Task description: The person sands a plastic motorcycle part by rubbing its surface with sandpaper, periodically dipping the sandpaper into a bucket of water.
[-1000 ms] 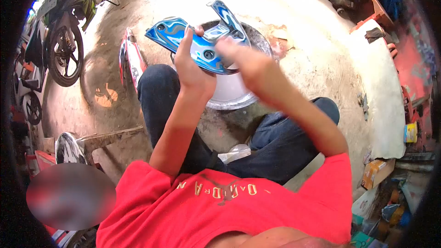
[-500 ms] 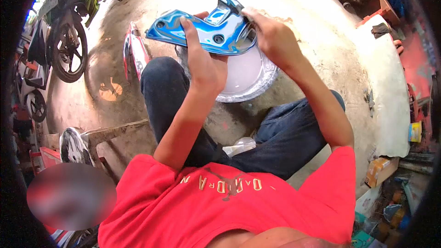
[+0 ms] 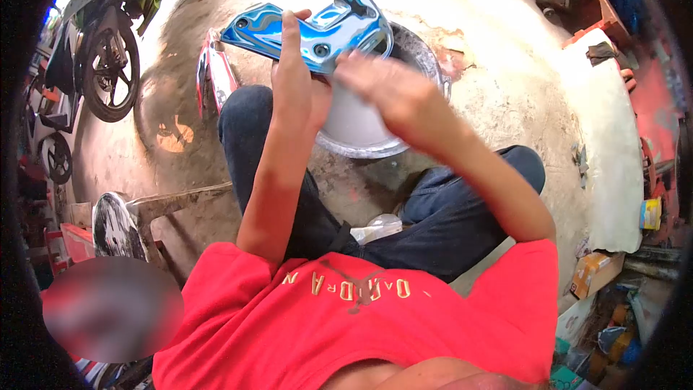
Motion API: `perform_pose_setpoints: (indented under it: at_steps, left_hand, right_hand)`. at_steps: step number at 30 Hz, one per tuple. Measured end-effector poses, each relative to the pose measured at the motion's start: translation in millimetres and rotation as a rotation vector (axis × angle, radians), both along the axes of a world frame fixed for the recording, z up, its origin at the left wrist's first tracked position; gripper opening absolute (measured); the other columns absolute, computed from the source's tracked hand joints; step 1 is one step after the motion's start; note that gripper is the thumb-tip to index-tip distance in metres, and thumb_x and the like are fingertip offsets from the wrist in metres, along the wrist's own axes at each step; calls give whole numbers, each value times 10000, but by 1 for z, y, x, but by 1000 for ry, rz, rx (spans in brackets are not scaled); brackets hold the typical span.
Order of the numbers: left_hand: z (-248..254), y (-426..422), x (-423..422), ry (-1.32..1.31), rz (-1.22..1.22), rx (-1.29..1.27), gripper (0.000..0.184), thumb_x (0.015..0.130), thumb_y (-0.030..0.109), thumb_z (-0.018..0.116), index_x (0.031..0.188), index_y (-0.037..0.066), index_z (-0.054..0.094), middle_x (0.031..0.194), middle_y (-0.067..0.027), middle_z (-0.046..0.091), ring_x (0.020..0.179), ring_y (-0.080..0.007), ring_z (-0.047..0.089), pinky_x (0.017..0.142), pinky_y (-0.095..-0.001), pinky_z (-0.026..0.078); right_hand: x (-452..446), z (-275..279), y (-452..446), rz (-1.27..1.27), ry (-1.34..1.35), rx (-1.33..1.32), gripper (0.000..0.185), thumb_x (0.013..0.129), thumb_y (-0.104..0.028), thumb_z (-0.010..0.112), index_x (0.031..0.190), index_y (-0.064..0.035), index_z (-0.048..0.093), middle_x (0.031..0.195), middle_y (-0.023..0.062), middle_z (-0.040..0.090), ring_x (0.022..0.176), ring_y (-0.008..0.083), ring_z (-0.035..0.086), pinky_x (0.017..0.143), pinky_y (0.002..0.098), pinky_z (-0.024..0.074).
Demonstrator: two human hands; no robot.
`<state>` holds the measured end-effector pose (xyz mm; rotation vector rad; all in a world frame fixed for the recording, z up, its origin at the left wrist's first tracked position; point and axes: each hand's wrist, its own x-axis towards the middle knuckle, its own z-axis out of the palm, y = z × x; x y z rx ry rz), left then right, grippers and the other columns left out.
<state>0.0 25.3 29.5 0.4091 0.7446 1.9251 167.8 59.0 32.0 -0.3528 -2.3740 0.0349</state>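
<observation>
A glossy blue, white and grey swirl-patterned motorcycle fairing panel (image 3: 292,37) is held up over a round basin. My left hand (image 3: 296,79) is closed around its left part, with the thumb on the patterned face and other fingers behind. Two dark-rimmed holes show in the panel, and a curved arm rises at its upper right. My right hand (image 3: 393,94) is at the panel's lower edge, its fingers bent and smeared by motion. Whether it holds anything cannot be made out. Below the hands, the basin (image 3: 393,148) contains whitish liquid.
A red and white panel (image 3: 215,76) lies on the floor to the left. Motorcycles (image 3: 108,65) stand beyond it. A wooden board (image 3: 188,201) is by my left knee, and a clear plastic bag (image 3: 379,227) lies between my legs. At right are a pale slab (image 3: 613,159) and a cardboard box (image 3: 596,274).
My right hand has let go of the panel's right end and moved left and down to its lower edge. The panel, in my left hand, has shifted slightly left and up.
</observation>
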Motion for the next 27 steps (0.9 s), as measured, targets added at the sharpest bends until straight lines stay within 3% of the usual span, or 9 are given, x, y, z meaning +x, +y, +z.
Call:
perform_pose_setpoints:
  at_steps: [3,6,10,13,14,17,21,24,27]
  left_hand:
    - [15,-8,7,0,47,-94,347,1032,362,554,1238,84,574,1195,-97,628,1092,-212,638,923,-394,541]
    - [10,-7,-4,-21,47,21,318,1017,352,584,1219,107,592,1199,-61,629,1100,-184,637,907,-370,549]
    - [19,-16,-18,-40,108,8,291,1010,302,597,1209,89,600,1193,-76,638,1093,-210,649,914,-395,557]
    - [17,-17,-21,-51,44,54,266,997,237,616,1196,61,623,1171,-90,664,1059,-239,672,880,-420,583]
    - [14,-16,-21,-62,13,75,264,994,233,620,1195,61,628,1171,-86,664,1057,-233,673,874,-416,586]
    - [14,-16,-17,-17,-31,32,279,991,219,622,1212,49,632,1184,-83,661,1061,-216,671,871,-400,588]
    - [13,-16,-15,49,-189,-23,327,990,190,612,1267,15,610,1212,-104,654,1070,-208,668,888,-365,579]
    - [10,-16,-14,51,-281,-60,337,986,184,611,1263,-8,607,1210,-126,657,1072,-220,667,899,-365,574]
    - [4,-15,-21,54,-339,-81,360,983,214,615,1267,-6,597,1205,-143,662,1077,-260,668,905,-390,570]
  right_hand:
    - [20,4,50,-284,-36,-258,415,908,28,540,1318,-25,582,1215,206,664,1068,352,677,915,413,547]
    - [17,-8,24,-327,15,-172,412,917,-14,469,1317,3,564,1170,211,680,1003,365,690,886,422,563]
    - [16,-2,15,-154,62,-109,399,948,-27,506,1344,-21,559,1191,214,671,1010,350,694,847,419,568]
    - [22,12,28,-247,255,-194,361,961,-38,528,1316,-49,591,1113,202,701,878,343,713,752,423,561]
    - [24,22,27,-328,303,-330,304,1005,-82,502,1286,-69,619,931,192,724,691,289,695,657,397,533]
    - [26,33,33,-436,385,-591,294,1054,-197,482,1200,-13,659,690,85,631,597,124,571,583,309,467]
    - [24,21,53,-268,629,-1162,365,1050,-295,518,1067,37,669,850,17,675,743,98,567,752,280,489]
    - [22,29,43,-23,745,-1602,330,1025,-303,577,1096,10,654,1004,45,698,834,110,651,779,291,538]
    - [26,14,46,46,727,-1597,265,994,-241,639,1110,-4,652,1038,56,703,874,147,683,799,308,563]
